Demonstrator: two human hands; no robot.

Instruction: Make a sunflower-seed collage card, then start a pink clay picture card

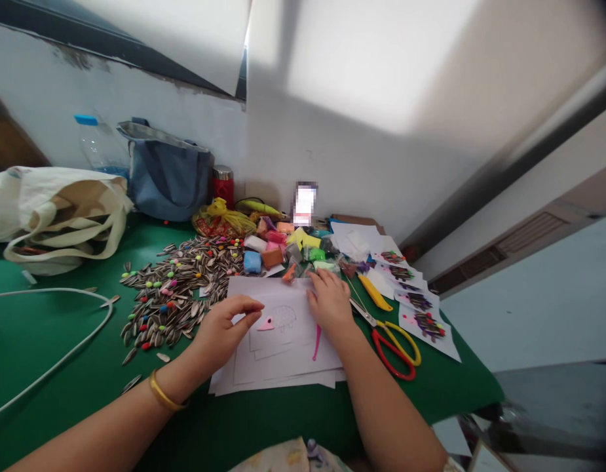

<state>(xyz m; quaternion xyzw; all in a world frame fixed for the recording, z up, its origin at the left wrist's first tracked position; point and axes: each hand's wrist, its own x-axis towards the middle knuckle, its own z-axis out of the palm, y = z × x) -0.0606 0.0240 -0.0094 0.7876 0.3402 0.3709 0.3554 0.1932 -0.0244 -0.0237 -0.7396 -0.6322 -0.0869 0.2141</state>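
A sheet of white paper point(293, 364) lies on top of other sheets, with a pencil outline of a hedgehog-like shape point(285, 317). At the left end of the outline sits a flat pink clay piece point(266, 324) with a dark dot on it. Just left of it is my left hand point(227, 331), thumb and forefinger tips brought together; anything between them is too small to make out. My right hand point(331, 300) rests at the paper's upper right, fingers stretched toward the wrapped clay packs point(310, 252). Below that palm lies a pink modelling tool point(317, 342), partly covered.
Sunflower seeds point(185, 288) mixed with coloured beads are heaped at left. Red-and-yellow scissors point(394, 344) and a yellow cutter point(375, 292) lie at right, near decorated cards point(428, 322). Behind stand a phone point(305, 204), a red flask point(223, 188) and bags point(170, 174). A white cable point(94, 331) crosses the left.
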